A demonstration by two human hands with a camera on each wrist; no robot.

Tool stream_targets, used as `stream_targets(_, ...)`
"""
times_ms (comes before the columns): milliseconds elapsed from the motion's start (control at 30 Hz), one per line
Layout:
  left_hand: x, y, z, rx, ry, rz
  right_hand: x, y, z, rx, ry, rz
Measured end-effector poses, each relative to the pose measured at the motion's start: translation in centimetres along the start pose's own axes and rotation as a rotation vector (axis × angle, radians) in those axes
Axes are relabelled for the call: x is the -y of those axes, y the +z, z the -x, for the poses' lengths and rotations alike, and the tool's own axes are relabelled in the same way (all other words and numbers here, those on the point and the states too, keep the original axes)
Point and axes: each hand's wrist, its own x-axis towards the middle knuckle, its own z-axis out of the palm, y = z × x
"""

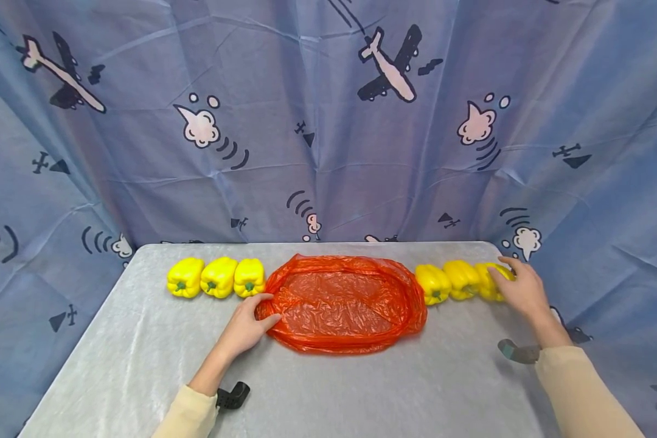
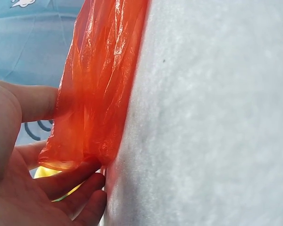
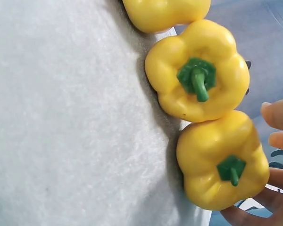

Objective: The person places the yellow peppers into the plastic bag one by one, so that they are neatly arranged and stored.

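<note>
Counter, near side: the pale counter (image 1: 361, 395) runs out from the person under both forearms.
Left hand, grip: the left hand (image 1: 247, 323) has the left end of the red bag (image 1: 339, 344) between thumb and fingers, lightly held by the look of it.
Red bag, place and axis: directly right of that grip, mid-counter, its long axis running left to right, its mouth gaping upward.
Right hand, grip: the right hand (image 1: 527, 291) is unclosed, fingers (image 3: 245, 217) bent behind the outermost pepper, thumb (image 3: 274, 116) clear of it; whether the fingertips touch, I cannot tell.
Outermost pepper, place: this yellow pepper (image 1: 488, 287) ends the right row, just left of the right palm; the left hand is well away, across the bag.
Relation that matters, I judge: the middle pepper (image 1: 462, 280) and inner pepper (image 1: 434, 285) sit between it and the bag.
Outermost pepper, pointing: green stem (image 3: 232, 170) toward the person; blocky, without a clear long axis.
Left row: three more yellow peppers (image 1: 219, 277), stems also nearward, beyond the left hand.
Backdrop: the blue curtain (image 1: 263, 121) hangs behind everything.
</note>
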Motion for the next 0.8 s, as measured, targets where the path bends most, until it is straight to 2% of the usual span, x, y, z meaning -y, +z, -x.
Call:
stream_targets(133, 0.0, 0.0, 0.0, -0.002, 0.003, -0.002, -0.3, 0.1, 0.0, 0.027, 0.026, -0.008)
stream_targets(400, -0.1, 0.0, 0.0, -0.003, 0.003, 0.0, -1.3, 0.1, 0.1, 0.092, -0.011, -0.011)
stream_targets(533, 0.0, 0.0, 0.0, -0.002, 0.002, -0.012, -1.5, 0.1, 0.4, 0.131, 0.007, -0.028)
stream_targets(800, 0.0, 0.1, 0.1, 0.0, -0.002, -0.01, -1.7, 0.3, 0.9, 0.091, 0.054, -0.08)
